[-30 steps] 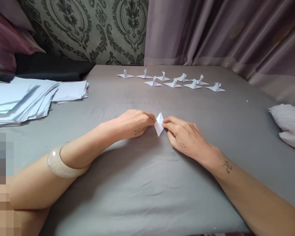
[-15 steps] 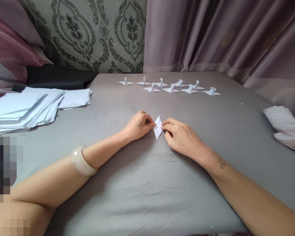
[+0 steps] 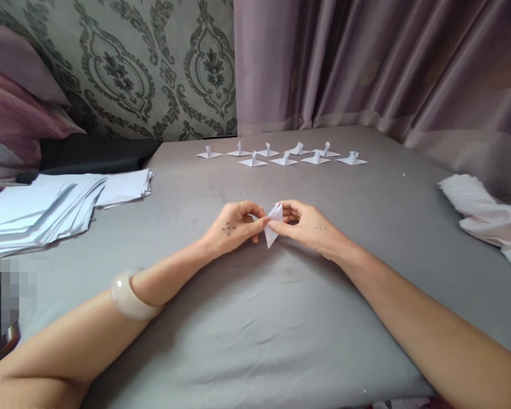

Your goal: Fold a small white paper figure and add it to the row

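Observation:
A small folded white paper piece [image 3: 273, 224] is pinched between both hands just above the grey sheet [image 3: 247, 318]. My left hand [image 3: 234, 227] grips its left edge with thumb and fingers closed. My right hand [image 3: 309, 225] pinches its right side, fingers curled. The paper's lower tip points down at the sheet. A pale bangle [image 3: 130, 295] sits on my left forearm.
Several finished folded paper figures [image 3: 283, 154] stand in two rows at the far side. A loose stack of white sheets [image 3: 55, 201] lies at the left. White cloth [image 3: 488, 218] lies at the right edge. Curtain and patterned wall stand behind.
Both hands have lifted the folded paper off the sheet and turned it more upright. The camera view has shifted slightly right and back.

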`<state>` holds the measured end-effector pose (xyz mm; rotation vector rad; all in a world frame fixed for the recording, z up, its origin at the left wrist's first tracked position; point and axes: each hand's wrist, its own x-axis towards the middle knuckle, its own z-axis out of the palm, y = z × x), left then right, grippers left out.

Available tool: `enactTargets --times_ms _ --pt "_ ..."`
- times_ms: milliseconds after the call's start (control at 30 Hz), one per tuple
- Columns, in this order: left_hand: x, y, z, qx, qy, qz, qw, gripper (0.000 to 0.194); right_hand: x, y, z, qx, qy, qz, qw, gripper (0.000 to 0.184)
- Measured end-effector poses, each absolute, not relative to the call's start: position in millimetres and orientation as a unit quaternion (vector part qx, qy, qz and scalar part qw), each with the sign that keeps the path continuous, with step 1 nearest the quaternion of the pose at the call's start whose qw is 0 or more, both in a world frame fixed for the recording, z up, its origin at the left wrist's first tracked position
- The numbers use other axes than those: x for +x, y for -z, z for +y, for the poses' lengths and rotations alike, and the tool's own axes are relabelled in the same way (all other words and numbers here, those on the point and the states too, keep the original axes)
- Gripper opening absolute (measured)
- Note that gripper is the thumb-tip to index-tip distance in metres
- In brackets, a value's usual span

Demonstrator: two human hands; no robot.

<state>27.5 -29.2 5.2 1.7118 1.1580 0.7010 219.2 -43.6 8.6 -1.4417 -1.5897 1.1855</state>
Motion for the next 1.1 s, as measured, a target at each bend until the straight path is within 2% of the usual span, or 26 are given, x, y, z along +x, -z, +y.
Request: enactTargets --times_ms 100,167,333,433,567,700,900,1100 --pt "29 -6 -32 0.697 -0.304 0.450 0.468 0.029 219 -13 -45 -0.504 -0.521 -0.585 0.365 0.028" --pt "31 -7 -33 0.684 -0.328 0.441 0.480 0.028 220 -14 -45 -0.483 -0.546 -0.569 0.380 0.024" --pt "32 -7 -29 0.623 -0.425 0.409 0.514 0.037 220 -11 -42 -0.478 -0.575 -0.497 0.441 0.024" --pt "31 -6 -27 0.595 -0.415 0.434 0.534 0.044 218 -8 -39 -0.455 -0.612 -0.422 0.490 0.026" --pt "32 -5 -29 0.550 -0.401 0.428 0.595 0.042 215 -10 -38 -0.430 -0.652 -0.342 0.522 0.028" --pt "35 -5 -31 0.534 -0.416 0.401 0.618 0.035 211 -12 -39 -0.411 -0.674 -0.310 0.531 0.031" --pt "37 -7 -31 0.530 -0.448 0.411 0.591 0.022 203 -6 -42 -0.412 -0.662 -0.329 0.532 0.029" --pt "37 -9 -33 0.525 -0.477 0.415 0.570 0.021 201 -3 -47 -0.434 -0.615 -0.433 0.496 0.035"
